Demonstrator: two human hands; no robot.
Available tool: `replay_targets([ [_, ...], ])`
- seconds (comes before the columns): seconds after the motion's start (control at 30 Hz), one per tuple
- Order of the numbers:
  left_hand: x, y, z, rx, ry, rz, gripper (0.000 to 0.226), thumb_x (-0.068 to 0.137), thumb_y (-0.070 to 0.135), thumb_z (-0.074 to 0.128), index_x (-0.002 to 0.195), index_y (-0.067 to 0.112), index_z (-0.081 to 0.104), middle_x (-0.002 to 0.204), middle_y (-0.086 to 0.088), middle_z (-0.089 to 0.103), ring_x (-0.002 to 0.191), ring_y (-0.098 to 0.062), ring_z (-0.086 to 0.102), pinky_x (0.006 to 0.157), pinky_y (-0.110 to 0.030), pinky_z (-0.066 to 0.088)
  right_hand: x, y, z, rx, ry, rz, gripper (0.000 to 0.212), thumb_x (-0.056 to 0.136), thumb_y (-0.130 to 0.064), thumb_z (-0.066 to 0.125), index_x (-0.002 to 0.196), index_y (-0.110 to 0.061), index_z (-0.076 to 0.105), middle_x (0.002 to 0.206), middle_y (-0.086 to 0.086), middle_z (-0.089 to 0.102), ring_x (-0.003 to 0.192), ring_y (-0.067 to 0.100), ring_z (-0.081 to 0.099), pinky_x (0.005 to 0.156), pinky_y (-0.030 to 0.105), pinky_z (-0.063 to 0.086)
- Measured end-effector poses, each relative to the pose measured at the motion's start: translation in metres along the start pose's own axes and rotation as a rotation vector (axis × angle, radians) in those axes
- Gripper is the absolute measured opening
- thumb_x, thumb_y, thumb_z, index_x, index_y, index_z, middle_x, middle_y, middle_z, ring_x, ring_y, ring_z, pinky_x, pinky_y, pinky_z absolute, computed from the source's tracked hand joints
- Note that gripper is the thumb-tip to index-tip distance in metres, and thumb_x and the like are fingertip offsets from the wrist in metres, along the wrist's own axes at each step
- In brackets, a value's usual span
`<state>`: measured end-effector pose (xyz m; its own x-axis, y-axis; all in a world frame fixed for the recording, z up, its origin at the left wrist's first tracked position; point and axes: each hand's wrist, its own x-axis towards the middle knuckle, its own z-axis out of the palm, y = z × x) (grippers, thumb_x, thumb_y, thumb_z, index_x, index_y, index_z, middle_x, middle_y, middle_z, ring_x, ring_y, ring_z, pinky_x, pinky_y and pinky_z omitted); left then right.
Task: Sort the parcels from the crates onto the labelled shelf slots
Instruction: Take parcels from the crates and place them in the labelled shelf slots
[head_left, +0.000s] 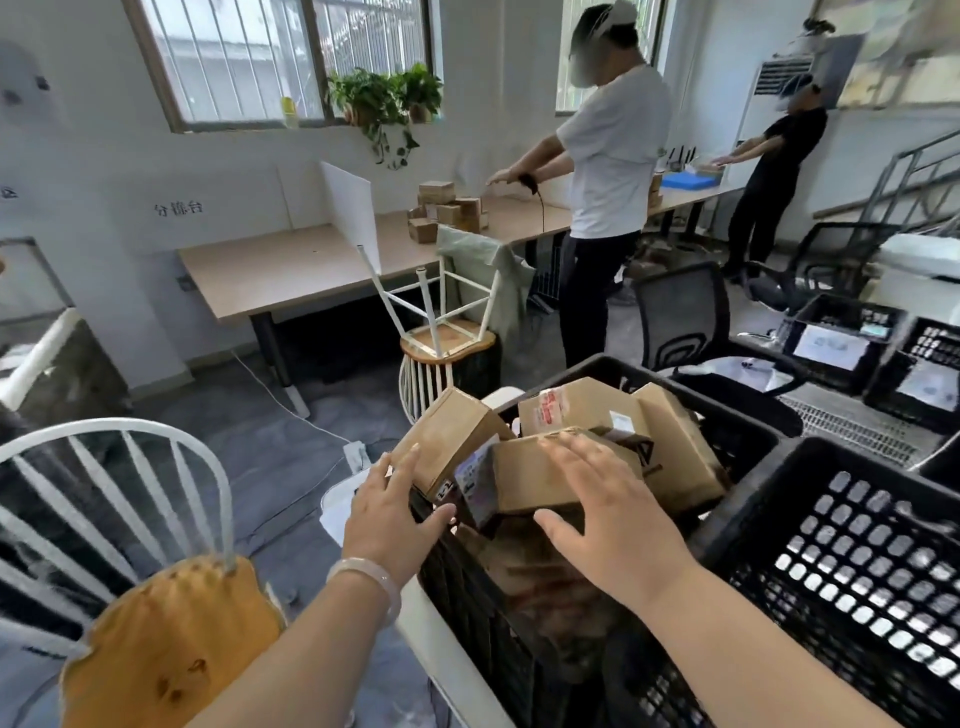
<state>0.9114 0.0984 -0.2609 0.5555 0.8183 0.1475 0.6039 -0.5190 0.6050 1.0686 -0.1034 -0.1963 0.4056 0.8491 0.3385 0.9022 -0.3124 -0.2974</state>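
A black plastic crate (748, 431) in front of me holds several brown cardboard parcels. My left hand (389, 512), fingers spread, reaches to the leftmost parcel (454, 434), which tilts over the crate's rim; fingertips touch its side. My right hand (608, 504) lies flat with straight fingers on the top of a labelled parcel (524, 480) in the middle. More parcels (675, 441) lie behind. No shelf slots are in view.
A second black crate (857, 561) stands at right. A white chair with an orange cushion (166, 644) is at lower left. Two people work at a long wooden table (291, 265) with stacked boxes. Black office chairs (680, 322) and more crates (841, 338) stand beyond.
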Motion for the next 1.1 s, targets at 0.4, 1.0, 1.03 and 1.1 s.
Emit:
replay_targets([
  [0.4,0.066,-0.033,0.001,-0.402,-0.082,0.23,0.075,0.065,0.036,0.089,0.116,0.068,0.043,0.13,0.013,0.032,0.117,-0.013,0.049,0.1,-0.029,0.048,0.055,-0.022,0.015,-0.06,0.072,0.098,0.064,0.091,-0.048,0.053,0.149,-0.036,0.026,0.156,-0.009,0.024,0.145,0.008,0.013,0.115,0.023,0.009],
  [1.0,0.175,0.06,-0.115,-1.227,-0.486,0.383,0.04,0.076,0.021,0.075,0.114,0.033,0.068,0.109,-0.01,0.072,0.096,-0.026,0.071,0.075,-0.035,0.059,0.091,-0.067,-0.006,0.339,0.411,0.456,0.087,0.075,-0.064,0.067,0.143,-0.059,0.012,0.138,-0.024,0.042,0.125,0.001,0.041,0.099,0.033,0.043],
  [1.03,0.175,0.067,-0.112,-1.259,-0.532,0.364,0.043,0.076,0.02,0.075,0.117,0.03,0.066,0.112,-0.013,0.07,0.098,-0.031,0.07,0.077,-0.042,0.059,0.086,-0.069,-0.009,0.398,0.433,0.492,0.087,0.075,-0.061,0.07,0.141,-0.062,0.013,0.135,-0.024,0.045,0.123,0.002,0.044,0.099,0.035,0.044],
  [1.1,0.171,0.081,-0.104,-1.292,-0.593,0.337,0.049,0.075,0.023,0.077,0.12,0.027,0.062,0.12,-0.015,0.066,0.105,-0.038,0.066,0.088,-0.055,0.055,0.074,-0.073,-0.013,0.496,0.496,0.556,0.08,0.078,-0.05,0.073,0.136,-0.066,0.02,0.129,-0.031,0.047,0.121,0.001,0.047,0.095,0.033,0.048],
])
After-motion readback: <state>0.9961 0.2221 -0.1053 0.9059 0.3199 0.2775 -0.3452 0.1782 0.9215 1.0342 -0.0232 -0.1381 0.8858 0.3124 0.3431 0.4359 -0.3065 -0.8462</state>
